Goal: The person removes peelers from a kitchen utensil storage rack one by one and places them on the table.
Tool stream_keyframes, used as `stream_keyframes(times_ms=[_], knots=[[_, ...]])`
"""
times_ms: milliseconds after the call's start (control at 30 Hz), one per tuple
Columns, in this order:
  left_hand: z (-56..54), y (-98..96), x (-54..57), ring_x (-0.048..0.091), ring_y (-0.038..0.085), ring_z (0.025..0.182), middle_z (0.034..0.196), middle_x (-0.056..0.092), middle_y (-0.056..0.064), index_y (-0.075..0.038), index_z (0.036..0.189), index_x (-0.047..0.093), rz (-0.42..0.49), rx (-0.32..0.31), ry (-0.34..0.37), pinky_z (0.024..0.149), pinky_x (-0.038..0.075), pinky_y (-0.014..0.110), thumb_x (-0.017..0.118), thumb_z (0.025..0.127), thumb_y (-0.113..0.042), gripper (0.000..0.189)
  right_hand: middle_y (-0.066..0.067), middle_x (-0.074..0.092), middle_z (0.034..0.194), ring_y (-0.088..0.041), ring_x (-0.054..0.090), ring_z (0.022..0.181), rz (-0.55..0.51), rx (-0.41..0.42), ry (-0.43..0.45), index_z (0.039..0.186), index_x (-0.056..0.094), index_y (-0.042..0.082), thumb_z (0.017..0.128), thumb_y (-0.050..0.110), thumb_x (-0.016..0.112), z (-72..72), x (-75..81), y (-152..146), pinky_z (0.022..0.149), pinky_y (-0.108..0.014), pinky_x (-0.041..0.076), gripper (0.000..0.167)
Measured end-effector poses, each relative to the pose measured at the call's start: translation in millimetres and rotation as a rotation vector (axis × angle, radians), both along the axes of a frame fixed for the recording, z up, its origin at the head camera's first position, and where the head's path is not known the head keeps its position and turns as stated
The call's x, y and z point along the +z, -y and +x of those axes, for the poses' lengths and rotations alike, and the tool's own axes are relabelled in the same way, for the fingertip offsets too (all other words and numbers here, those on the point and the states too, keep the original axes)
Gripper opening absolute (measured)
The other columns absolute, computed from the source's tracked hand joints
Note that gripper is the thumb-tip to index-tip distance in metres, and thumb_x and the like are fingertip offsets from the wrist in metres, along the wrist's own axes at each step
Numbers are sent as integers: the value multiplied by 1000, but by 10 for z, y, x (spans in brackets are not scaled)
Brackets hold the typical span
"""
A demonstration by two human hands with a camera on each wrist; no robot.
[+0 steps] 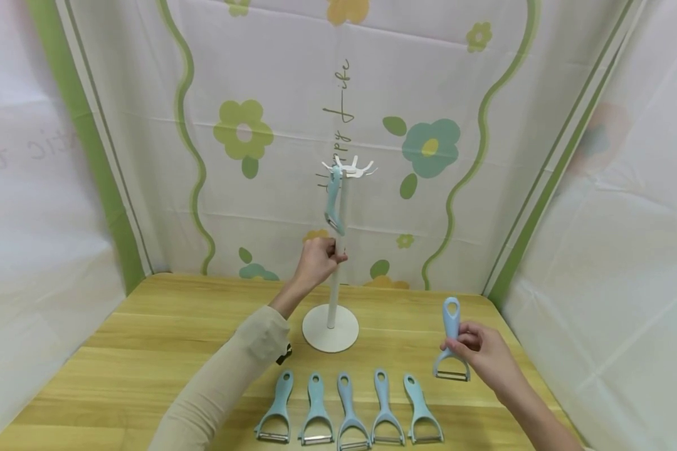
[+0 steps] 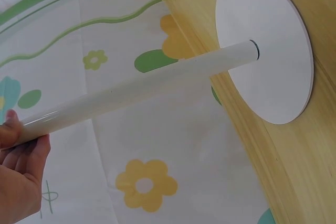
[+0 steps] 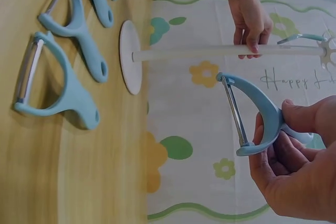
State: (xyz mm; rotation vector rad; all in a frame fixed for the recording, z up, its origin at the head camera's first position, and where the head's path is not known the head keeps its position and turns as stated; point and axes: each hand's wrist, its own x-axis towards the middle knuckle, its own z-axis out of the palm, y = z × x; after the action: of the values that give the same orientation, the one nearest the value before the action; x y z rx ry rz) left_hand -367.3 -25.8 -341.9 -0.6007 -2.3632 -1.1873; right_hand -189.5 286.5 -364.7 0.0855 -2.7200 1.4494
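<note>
My left hand (image 1: 318, 260) grips the white pole (image 1: 335, 291) of an upright stand partway up, thumb and fingers round it in the left wrist view. The stand has a round white base (image 1: 318, 338) on the table and a crown of curved white hooks (image 1: 356, 169) on top. One light blue-green peeler (image 1: 333, 197) hangs from a hook by its handle, blade end down. To the right, my right hand (image 1: 483, 354) pinches a light blue Y-shaped peeler (image 1: 451, 321) near its neck, with handle hole up and blade down.
Several blue and teal peelers (image 1: 316, 401) lie in a row along the front of the wooden table (image 1: 146, 351), handles pointing away from me. A flower-printed cloth (image 1: 293, 81) hangs behind the table, with pale cloth sides (image 1: 615, 250) to left and right.
</note>
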Motion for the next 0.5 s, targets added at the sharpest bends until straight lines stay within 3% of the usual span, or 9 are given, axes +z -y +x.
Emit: stream_keyframes(times_ms=[500], knots=[[5, -7, -3, 75, 25, 73, 81, 76, 16, 3, 86, 75, 14, -1, 0, 65, 62, 32, 79, 84, -6, 10, -13, 77, 99, -10, 71, 88, 28, -11, 114, 113, 62, -6, 95, 11, 66, 43, -257, -185, 77, -22, 54, 25]])
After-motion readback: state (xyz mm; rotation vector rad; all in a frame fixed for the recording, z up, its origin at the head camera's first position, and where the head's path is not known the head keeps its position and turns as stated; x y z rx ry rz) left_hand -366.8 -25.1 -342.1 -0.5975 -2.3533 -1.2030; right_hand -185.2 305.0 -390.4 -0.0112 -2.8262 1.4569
